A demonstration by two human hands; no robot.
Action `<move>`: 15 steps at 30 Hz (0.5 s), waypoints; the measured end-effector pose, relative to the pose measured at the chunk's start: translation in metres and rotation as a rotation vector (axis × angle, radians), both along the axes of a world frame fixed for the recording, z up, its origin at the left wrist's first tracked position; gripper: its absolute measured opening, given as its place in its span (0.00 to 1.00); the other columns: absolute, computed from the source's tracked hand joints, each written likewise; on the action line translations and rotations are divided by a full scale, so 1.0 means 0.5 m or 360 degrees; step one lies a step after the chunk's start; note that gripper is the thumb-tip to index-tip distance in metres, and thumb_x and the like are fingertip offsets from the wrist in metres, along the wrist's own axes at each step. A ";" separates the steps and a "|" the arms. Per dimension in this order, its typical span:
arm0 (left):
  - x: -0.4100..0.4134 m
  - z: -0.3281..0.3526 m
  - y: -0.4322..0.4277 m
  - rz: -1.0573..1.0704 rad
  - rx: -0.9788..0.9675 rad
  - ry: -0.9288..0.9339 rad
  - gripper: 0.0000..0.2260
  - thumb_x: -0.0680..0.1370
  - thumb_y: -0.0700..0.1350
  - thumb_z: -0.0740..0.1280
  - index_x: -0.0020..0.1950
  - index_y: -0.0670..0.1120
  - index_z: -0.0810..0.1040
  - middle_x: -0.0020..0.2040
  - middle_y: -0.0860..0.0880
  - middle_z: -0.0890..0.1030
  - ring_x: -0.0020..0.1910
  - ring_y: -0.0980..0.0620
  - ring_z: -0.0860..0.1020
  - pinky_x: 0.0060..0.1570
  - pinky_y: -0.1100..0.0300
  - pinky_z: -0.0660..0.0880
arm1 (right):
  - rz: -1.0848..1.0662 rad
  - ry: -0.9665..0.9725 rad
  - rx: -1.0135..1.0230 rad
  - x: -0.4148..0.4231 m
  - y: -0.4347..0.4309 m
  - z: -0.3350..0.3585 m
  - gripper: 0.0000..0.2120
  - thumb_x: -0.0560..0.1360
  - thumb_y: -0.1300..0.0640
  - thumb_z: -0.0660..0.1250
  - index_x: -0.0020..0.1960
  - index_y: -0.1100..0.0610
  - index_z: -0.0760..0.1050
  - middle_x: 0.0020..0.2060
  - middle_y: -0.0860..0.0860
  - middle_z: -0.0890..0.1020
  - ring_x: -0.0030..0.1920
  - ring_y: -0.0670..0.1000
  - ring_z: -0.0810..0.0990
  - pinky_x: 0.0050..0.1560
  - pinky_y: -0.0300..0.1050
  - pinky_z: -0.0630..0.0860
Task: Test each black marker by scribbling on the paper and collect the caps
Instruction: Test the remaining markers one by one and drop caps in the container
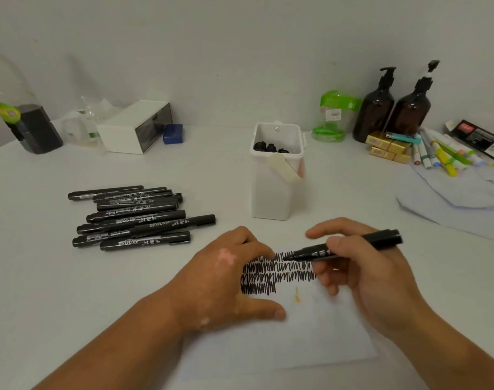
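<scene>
Currently the right hand [361, 271] pinches an uncapped black marker [380, 240] between thumb and fingers, low near the nib. The marker's long axis runs roughly from 9 to 3 o'clock, nib toward 9, rear end lifted slightly toward 2. The nib sits at the right end of the top row of black zigzag scribbles [279, 273] on a white paper sheet [310, 333]. I cannot tell whether it touches.

At 9 o'clock from it, the left hand [226, 277] rests palm-down on the sheet with its thumb spread, pinning it to the pale grey worktop [71, 305]. No cap shows in it.

A tall white plastic tub [276, 190] holding black caps [269, 147] stands at 12 o'clock, near both hands. A pile of capped black markers [133, 218] lies at 10 o'clock, nearer the left hand, which seems better placed to fetch one.
</scene>
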State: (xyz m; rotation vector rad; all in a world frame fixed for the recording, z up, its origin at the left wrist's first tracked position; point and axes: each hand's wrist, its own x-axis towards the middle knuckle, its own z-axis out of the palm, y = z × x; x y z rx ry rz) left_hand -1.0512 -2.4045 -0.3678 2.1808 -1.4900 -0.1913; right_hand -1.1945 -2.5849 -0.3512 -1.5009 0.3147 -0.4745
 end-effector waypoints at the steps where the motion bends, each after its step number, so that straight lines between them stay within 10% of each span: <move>1: 0.000 -0.001 0.000 -0.0008 0.0036 -0.0022 0.37 0.62 0.74 0.72 0.67 0.60 0.75 0.54 0.63 0.70 0.54 0.62 0.71 0.56 0.65 0.71 | 0.0055 0.0053 -0.0043 0.000 0.005 0.000 0.13 0.64 0.50 0.69 0.43 0.56 0.86 0.29 0.59 0.81 0.28 0.54 0.79 0.27 0.44 0.74; 15: 0.001 0.002 0.003 0.0033 0.0135 -0.0047 0.37 0.62 0.75 0.71 0.67 0.61 0.75 0.56 0.61 0.70 0.56 0.60 0.70 0.61 0.58 0.70 | -0.0050 0.0490 -0.0743 0.010 0.030 -0.022 0.05 0.70 0.55 0.76 0.40 0.46 0.83 0.24 0.42 0.79 0.25 0.41 0.75 0.27 0.29 0.67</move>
